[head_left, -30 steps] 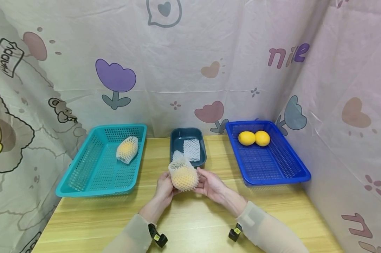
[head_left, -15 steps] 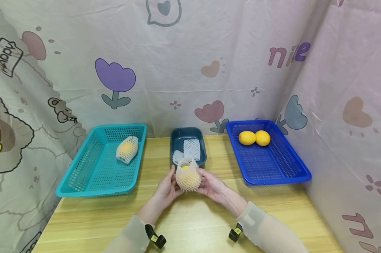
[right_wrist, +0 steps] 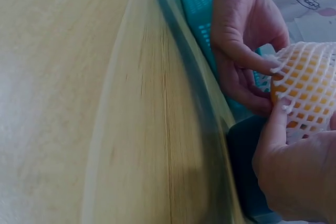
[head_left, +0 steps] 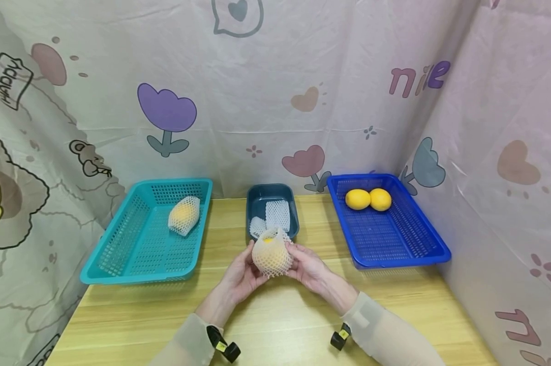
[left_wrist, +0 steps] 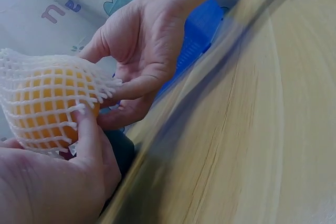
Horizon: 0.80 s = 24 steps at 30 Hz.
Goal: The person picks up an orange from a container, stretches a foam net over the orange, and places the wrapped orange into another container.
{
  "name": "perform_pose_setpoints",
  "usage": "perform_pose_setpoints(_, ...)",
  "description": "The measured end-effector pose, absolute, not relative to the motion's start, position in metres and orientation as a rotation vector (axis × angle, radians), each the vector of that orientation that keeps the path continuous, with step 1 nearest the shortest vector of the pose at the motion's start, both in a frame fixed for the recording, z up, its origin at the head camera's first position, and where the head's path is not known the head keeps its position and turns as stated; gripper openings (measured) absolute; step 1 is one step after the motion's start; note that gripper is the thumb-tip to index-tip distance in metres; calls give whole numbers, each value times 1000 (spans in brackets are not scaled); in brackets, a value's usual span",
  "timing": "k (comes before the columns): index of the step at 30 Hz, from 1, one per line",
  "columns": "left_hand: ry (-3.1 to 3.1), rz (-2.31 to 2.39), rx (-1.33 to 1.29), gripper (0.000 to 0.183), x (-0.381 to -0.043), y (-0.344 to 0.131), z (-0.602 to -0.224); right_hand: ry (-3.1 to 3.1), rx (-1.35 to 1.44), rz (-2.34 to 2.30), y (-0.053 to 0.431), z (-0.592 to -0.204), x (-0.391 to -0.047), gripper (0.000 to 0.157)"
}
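Observation:
In the head view a yellow lemon point(head_left: 268, 239) sits inside a white foam net sleeve point(head_left: 273, 258), its tip showing through the opening at the top. My left hand point(head_left: 242, 274) holds the sleeve from the left, and my right hand point(head_left: 310, 269) from the right. The left wrist view shows the left thumb point(left_wrist: 88, 132) pressing the net near its lower edge. From the right wrist camera, the netted lemon point(right_wrist: 304, 90) lies between both hands, and the fingers at its far side are partly hidden.
A teal basket point(head_left: 140, 278) on the left holds one netted lemon point(head_left: 184, 216). Behind my hands stands a small dark tray point(head_left: 259, 195) with white foam nets point(head_left: 277, 216). Two bare lemons point(head_left: 358, 200) lie in the blue basket point(head_left: 362, 244) at right. A printed curtain hangs behind.
The netted lemon has shifted slightly right, and its sleeve's top has gone from standing up to lower and more open, baring the yellow tip. My left hand's fingers have spread along its side.

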<state>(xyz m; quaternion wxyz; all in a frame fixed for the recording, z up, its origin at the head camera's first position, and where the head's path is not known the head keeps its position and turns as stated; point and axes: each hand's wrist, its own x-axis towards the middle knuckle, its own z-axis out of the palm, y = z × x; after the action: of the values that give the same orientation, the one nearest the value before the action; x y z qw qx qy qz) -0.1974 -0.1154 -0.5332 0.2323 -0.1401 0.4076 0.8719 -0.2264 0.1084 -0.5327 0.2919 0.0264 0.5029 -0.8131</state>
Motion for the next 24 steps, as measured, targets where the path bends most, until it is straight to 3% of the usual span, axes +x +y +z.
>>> perform_pose_setpoints(6, 1035, 2415, -349, 70, -196, -116, -533, 1333, 73, -2190, 108, -531, -226, 36)
perform_pose_setpoints(16, 1038, 2455, -326, 67, -195, -117, -530, 1286, 48, -2194, 108, -532, -224, 28)
perform_pose_setpoints(24, 1065, 2514, -366, 41, -193, -116, -530, 1252, 0, -2174, 107, -530, -221, 21)
